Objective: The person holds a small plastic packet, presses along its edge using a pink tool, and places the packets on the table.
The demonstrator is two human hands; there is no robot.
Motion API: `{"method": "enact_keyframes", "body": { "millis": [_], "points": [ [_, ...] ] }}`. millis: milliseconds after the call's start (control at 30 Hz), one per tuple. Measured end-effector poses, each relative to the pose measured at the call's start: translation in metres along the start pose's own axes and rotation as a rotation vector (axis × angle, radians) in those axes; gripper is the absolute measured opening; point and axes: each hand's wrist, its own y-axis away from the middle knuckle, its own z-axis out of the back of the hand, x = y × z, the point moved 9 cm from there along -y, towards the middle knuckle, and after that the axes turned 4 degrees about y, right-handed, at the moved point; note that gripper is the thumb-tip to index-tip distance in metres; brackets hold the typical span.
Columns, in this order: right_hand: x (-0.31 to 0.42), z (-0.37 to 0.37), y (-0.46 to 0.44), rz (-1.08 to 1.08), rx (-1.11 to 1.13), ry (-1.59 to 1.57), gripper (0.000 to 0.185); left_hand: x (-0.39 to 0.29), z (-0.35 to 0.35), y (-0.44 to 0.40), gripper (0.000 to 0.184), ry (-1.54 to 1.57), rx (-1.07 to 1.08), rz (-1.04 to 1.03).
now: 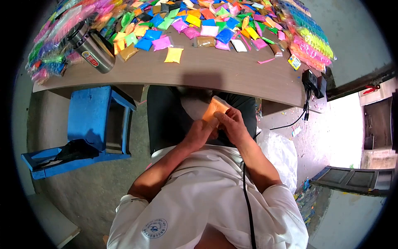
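Observation:
Between my two hands, above my lap and just off the table's front edge, is an orange packet (212,108) in clear film, tilted with its top toward the table. My left hand (200,132) is closed on the packet's lower left part. The fingers of my right hand (233,123) pinch its lower right side, and the thumb lies on its face. The two hands are close together at the packet's lower end. A yellow-orange packet (173,55) lies on the table near the heap of coloured packets (208,30).
The brown table (232,74) spans the front. A steel flask (93,52) stands at its left beside bagged bundles (49,54); more bundles (311,45) are at the right. A black adapter (313,83) with cables sits at the right edge. A blue stool (88,118) is at the left.

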Motion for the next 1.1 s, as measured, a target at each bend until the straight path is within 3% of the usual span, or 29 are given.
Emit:
{"method": "enact_keyframes", "body": {
  "millis": [233,433,567,700,767,800,933,1033,1100],
  "points": [
    [0.002,0.006,-0.005,-0.106,-0.063,0.196,0.02,0.001,0.0,0.001,0.048,0.141,0.038,0.0],
    [0.053,0.006,-0.045,0.155,-0.183,0.558,0.02,0.016,0.007,-0.007,0.051,0.106,0.044,-0.009],
    [0.075,-0.008,-0.105,0.09,-0.202,0.773,0.029,0.048,0.028,-0.013,0.049,0.221,-0.084,0.072],
    [0.07,-0.021,-0.182,0.212,-0.199,0.791,0.031,0.073,0.056,-0.009,0.043,0.4,-0.238,0.219],
    [0.071,-0.043,-0.203,0.29,-0.072,0.519,0.033,0.099,0.068,-0.014,0.042,0.535,-0.262,0.217],
    [0.07,-0.048,-0.214,0.28,-0.06,0.492,0.034,0.104,0.072,-0.015,0.04,0.672,-0.281,0.218],
    [0.059,-0.055,-0.237,0.223,-0.024,0.521,0.03,0.102,0.077,-0.014,0.041,0.747,-0.252,0.163],
    [0.06,-0.052,-0.242,0.233,-0.094,0.711,0.028,0.101,0.076,-0.013,0.043,0.726,-0.245,0.211],
    [0.073,-0.055,-0.234,0.381,-0.194,1.087,0.032,0.099,0.075,-0.017,0.042,0.707,-0.201,0.193]
  ]
}}
